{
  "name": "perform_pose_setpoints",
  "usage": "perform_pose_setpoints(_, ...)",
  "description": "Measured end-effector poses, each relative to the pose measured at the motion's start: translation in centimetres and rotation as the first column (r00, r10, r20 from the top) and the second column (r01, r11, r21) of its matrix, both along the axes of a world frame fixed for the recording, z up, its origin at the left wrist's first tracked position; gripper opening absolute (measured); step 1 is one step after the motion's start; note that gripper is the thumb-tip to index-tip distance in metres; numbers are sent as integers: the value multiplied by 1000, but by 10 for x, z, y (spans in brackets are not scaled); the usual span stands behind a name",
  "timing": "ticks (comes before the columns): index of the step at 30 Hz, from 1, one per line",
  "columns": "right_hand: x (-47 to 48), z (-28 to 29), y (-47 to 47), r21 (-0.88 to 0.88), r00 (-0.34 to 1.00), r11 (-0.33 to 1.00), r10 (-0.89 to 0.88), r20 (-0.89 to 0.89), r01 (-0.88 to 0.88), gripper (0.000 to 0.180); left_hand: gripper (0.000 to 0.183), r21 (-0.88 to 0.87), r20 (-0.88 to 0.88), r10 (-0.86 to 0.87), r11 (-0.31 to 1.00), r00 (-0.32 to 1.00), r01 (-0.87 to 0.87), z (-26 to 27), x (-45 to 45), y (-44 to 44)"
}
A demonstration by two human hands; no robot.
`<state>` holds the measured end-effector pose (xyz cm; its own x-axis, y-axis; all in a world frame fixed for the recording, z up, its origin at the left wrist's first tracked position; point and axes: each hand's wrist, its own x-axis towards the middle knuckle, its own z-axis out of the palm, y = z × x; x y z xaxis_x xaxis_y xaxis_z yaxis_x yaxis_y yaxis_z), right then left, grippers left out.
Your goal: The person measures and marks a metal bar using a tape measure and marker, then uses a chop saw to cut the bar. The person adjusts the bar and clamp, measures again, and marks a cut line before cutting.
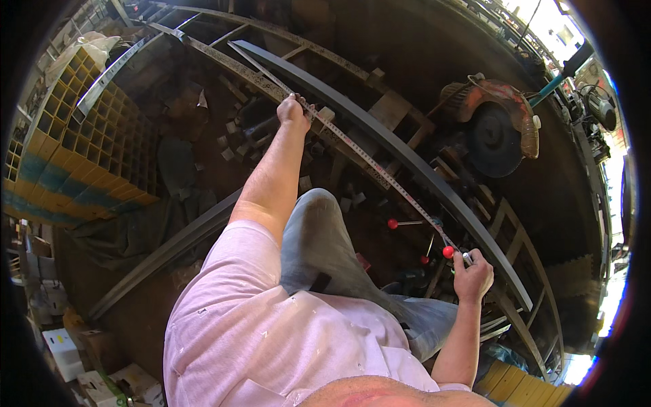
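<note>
With its arm stretched forward, my left hand point(295, 111) grips the blade of a steel tape measure point(379, 170). The blade runs from the far end of a long grey metal bar point(386, 137), past my left hand, and down to the right beside the bar. At its near end my right hand point(473, 274) holds a small whitish, pen-like object point(467, 258) between thumb and fingers; what else it holds is hidden. A red ball knob point(448, 252) is just left of those fingers. The bar lies over a ladder-like metal frame point(239, 71).
A cut-off saw with a large dark disc point(492, 133) stands at right. Stacked yellow square tubes point(96, 132) are at left, with another long bar point(168, 249) on the floor. Small metal offcuts point(229, 142) and a wooden block point(396, 112) lie around the frame. Boxes point(62, 353) are lower left.
</note>
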<state>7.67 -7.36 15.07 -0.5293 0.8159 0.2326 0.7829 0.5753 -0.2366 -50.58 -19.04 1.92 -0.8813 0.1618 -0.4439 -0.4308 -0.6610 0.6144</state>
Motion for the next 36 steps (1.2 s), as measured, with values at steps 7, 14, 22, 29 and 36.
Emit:
perform_pose_setpoints(7, 3, -1, 10, 17, 1000, 1000, -19, -18, 19, 35, 26, 18, 30, -4, 1000, 1000, 3, -18, 3, 16)
perform_pose_setpoints(14, 5, -3, 9, -3, 1000, 1000, -5, -22, 5, 36, 27, 109, 11, -49, 993, 999, 47, -27, -2, 17)
perform_pose_setpoints(22, 4, -1, 8, 21, 1000, 1000, -3, -18, 4, 37, 30, 120, 13, -86, 989, 996, 84, -31, -4, 20)
perform_pose_setpoints(29, 13, -4, 14, 25, 1000, 999, -27, 10, 27, 38, 22, 21, 18, -116, 993, 993, 116, -16, 10, 26)
perform_pose_setpoints(36, 25, 2, 69, 38, 983, 984, -174, 53, 172, 46, 13, -236, -112, -516, 844, 849, 482, -4, 34, 12)
